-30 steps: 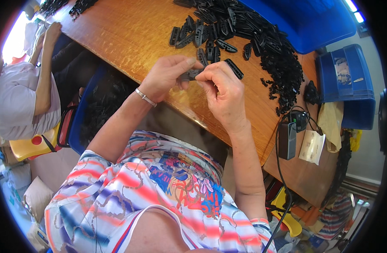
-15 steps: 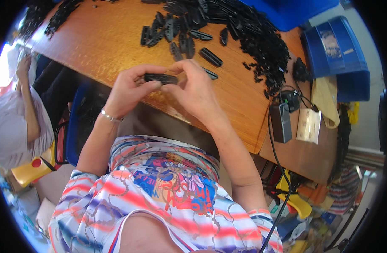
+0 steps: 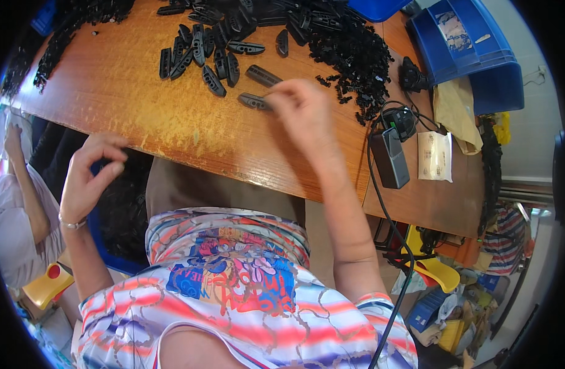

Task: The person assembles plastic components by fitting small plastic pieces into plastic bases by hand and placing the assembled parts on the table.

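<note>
My right hand point(image 3: 302, 114) reaches over the wooden table point(image 3: 141, 117), and its fingertips pinch the right end of a long black plastic piece point(image 3: 252, 101) that lies flat there. A second such piece point(image 3: 263, 75) lies just behind it. My left hand point(image 3: 88, 178) hangs off the table's near edge at the left, above a blue bin of black parts point(image 3: 119, 212). Its fingers are loosely curled and apart, and nothing shows in them.
A cluster of black pieces point(image 3: 196, 55) and a heap of small black parts point(image 3: 356, 55) fill the far side. Blue bins point(image 3: 473, 55) stand at the right, with a black box with a cable point(image 3: 390, 157) and a white packet point(image 3: 435, 157) nearby. Another person point(image 3: 12, 203) sits at the left.
Both hands held one black piece together at the table's edge. Now my left hand has dropped off to the left without it, and my right hand has reached forward to a piece on the table.
</note>
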`<state>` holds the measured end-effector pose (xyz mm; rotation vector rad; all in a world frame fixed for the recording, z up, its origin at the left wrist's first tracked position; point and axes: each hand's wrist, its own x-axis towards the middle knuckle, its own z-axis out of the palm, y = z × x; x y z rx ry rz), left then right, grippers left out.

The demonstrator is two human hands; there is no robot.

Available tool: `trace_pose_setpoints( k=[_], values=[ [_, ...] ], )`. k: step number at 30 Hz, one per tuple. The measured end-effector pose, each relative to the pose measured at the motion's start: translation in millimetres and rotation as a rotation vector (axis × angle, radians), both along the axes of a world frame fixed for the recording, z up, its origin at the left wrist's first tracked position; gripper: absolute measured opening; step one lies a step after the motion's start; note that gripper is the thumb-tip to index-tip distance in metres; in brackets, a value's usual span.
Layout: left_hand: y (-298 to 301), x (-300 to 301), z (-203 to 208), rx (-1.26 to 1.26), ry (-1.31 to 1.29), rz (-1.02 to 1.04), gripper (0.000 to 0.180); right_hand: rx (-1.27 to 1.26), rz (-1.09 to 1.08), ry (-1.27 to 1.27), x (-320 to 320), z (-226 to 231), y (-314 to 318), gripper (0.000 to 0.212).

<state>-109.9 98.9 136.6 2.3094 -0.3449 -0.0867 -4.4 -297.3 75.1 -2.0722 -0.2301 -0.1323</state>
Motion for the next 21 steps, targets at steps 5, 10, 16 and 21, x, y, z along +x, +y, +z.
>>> trace_pose_setpoints(
  k=[5,10,16,21],
  values=[
    [-98,53,-25,-0.141,-0.072,0.053,0.018,-0.649,-0.317,-0.217,42,-15,-68,0.016],
    [-186,101,-54,0.086,-0.495,-0.182,0.026,-0.777,-0.237,-0.139,48,-19,-74,0.015],
    [-200,112,-62,0.247,-0.369,-0.223,0.023,-0.409,-0.186,-0.051,20,-4,-61,0.015],
    [-194,103,-62,-0.120,0.111,-0.055,0.022,0.174,-0.101,0.165,-12,9,-30,0.016]
  ],
)
